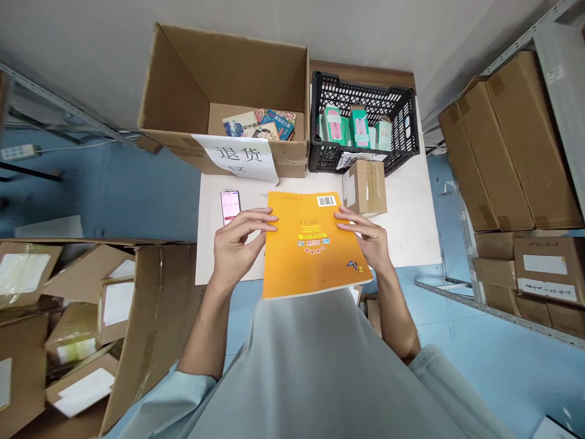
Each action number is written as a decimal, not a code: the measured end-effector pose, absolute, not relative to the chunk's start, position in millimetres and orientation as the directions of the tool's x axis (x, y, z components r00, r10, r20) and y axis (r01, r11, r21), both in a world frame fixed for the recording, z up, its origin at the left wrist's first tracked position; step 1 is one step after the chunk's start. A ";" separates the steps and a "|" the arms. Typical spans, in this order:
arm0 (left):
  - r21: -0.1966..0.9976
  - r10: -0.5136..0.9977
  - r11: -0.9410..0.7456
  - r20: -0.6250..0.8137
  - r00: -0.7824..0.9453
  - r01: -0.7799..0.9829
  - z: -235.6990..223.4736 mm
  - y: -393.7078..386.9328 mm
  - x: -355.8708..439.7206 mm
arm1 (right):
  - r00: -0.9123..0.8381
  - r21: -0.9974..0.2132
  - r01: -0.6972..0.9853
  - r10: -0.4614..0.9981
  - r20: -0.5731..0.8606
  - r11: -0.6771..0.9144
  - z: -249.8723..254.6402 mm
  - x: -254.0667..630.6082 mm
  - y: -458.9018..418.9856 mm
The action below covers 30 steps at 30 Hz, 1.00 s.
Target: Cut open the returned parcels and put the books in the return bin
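Observation:
An orange book [311, 244] with a barcode near its far edge is held flat over the near edge of a white table [411, 225]. My left hand [237, 247] grips its left edge, fingers curled over the cover. My right hand [368, 238] grips the right edge in the same way. A phone [230, 206] with a lit screen lies on the table just beyond my left hand. A small taped cardboard box [365, 186] stands just beyond my right hand.
A large open carton [183, 91] with a paper label and several books inside stands at the table's back left. A black crate [365, 122] with green boxes stands at the back right. Parcels fill a carton [68, 329] on the left; shelved cartons [512, 140] line the right.

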<state>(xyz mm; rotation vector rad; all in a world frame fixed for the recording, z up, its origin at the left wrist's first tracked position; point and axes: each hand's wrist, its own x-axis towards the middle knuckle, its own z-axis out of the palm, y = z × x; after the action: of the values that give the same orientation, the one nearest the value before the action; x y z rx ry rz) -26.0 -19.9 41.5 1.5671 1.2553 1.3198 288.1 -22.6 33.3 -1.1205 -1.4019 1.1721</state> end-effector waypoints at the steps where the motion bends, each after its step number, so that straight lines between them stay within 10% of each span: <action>1: 0.949 0.970 -0.239 0.245 -0.003 0.207 39.7 -20.7 -25.7 | -0.122 -0.988 0.070 0.984 0.131 0.140 31.7 289.3 -22.7; 15: 0.980 0.978 0.047 -0.084 0.189 0.193 46.9 -15.5 -30.1 | 0.018 -0.986 0.164 1.000 -0.019 -0.022 26.8 299.7 -24.5; 30: 0.961 0.966 0.250 -0.239 -0.101 0.116 72.8 -6.3 -10.3 | -0.095 -0.904 -0.111 0.910 -0.405 -0.413 56.7 278.2 -17.1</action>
<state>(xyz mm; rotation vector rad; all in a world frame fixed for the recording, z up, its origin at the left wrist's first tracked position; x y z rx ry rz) -10.3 -6.3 72.8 1.0715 1.4732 1.0198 278.2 -17.1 56.7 -1.3750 -0.9317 1.6257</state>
